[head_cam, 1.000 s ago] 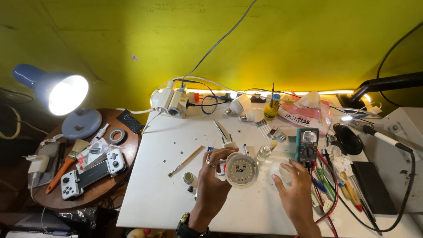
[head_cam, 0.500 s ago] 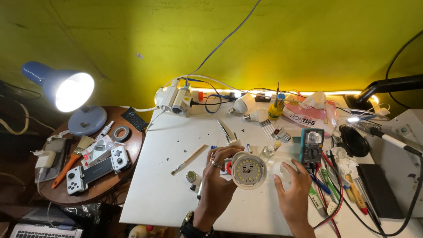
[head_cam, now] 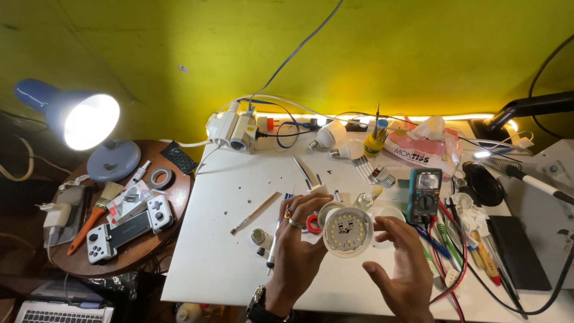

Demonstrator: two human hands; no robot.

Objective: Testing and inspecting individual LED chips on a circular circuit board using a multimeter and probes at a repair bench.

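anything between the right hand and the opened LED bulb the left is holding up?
Nothing visible. The left hand grips the opened LED bulb above the white table; the right hand is open beside it, fingertips at its rim, contact unclear.

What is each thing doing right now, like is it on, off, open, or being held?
Desk lamp: switched on, glowing.
Bulb with its dome off: held up, small LED chips showing, unlit.
Left hand: fingers holding the bulb's side.
Right hand: open beside the bulb, fingertips near its edge.
Multimeter: lying flat on the table.
Paintbrush: lying on the round side table.
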